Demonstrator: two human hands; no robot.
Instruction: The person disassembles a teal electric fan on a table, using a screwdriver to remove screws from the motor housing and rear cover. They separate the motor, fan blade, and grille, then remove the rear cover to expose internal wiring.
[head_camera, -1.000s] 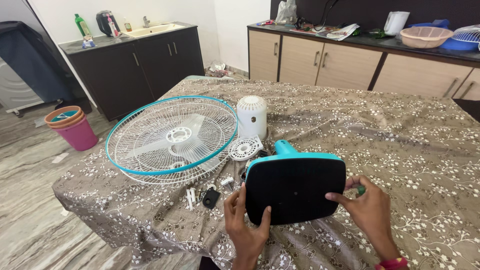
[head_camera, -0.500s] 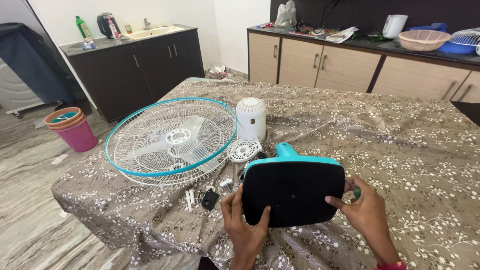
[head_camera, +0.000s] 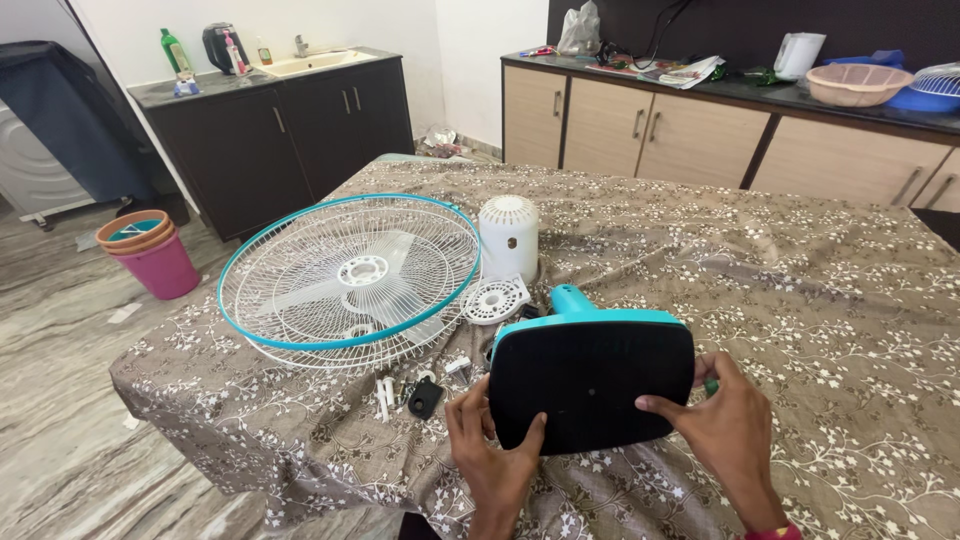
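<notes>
A teal fan base stands tilted on edge on the table, its flat black underside toward me and a teal neck sticking up behind. My left hand grips its lower left corner. My right hand holds its right edge, fingers on the black underside, with a small green object pinched by the thumb. To the left lie a white wire fan guard with a teal rim, the white blades under it, a white motor cover and a white round plate.
Small white pegs, screws and a black piece lie by the guard. A brown floral cloth covers the table. Stacked buckets stand on the floor at left. Dark sink cabinets and a beige counter line the back.
The base has stayed tilted in both hands, and my right fingers have slid a little further onto the black underside. The camera view shifted slightly.
</notes>
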